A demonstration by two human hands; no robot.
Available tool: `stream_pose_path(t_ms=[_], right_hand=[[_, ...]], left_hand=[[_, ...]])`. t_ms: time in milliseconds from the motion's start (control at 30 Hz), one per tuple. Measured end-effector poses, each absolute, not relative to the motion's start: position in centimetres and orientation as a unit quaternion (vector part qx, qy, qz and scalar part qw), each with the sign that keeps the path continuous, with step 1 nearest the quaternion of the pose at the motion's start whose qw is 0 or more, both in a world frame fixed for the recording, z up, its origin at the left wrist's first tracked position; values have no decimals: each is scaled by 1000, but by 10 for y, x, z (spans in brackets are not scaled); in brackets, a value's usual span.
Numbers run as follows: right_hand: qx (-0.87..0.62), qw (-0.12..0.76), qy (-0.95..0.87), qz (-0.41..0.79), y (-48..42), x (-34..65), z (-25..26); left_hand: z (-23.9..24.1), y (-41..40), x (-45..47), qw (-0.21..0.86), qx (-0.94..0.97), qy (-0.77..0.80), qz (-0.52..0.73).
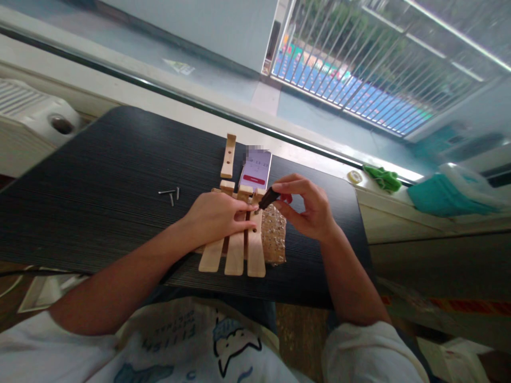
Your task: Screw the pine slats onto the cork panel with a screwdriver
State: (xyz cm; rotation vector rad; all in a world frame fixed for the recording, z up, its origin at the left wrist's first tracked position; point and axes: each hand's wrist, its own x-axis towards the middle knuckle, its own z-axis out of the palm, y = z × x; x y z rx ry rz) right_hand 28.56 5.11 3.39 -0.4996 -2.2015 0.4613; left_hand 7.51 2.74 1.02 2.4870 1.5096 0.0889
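My right hand (pixel 305 205) grips a dark-handled screwdriver (pixel 268 199), angled down to the upper hole of a pale wooden hook (pixel 256 255). That hook is the rightmost of three lying side by side; the middle hook (pixel 235 255) and the left hook (pixel 211 257) are partly covered by my left hand (pixel 217 213). My left hand lies flat across them, its index finger and thumb stretched apart onto the right hook around the screwdriver tip. The tip itself is too small to make out. Beneath the hooks sits a brown speckled block in clear wrap (pixel 274 239).
A loose wooden hook with two holes (pixel 228 157) lies farther back, beside a phone (pixel 256 169). Several screws (pixel 172 196) lie on the black table (pixel 99 186) at left. On the sill stand a tape roll (pixel 354 177), green cloth (pixel 382 178) and teal container (pixel 443 191).
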Motion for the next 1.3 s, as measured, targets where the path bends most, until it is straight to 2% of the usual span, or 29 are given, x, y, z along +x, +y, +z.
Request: stream_pose_path(t_ms=[233, 400, 767, 1300], right_hand=[[-208, 373, -847, 317, 48, 287, 32], [-213, 366, -834, 354, 46, 286, 29], [-220, 333, -852, 340, 50, 290, 35], [-234, 409, -834, 286, 54, 287, 26]], left_hand=[[12, 28, 76, 120, 847, 518, 25], [12, 27, 76, 115, 846, 520, 22], [14, 27, 77, 116, 846, 521, 3], [12, 28, 77, 111, 846, 521, 11]])
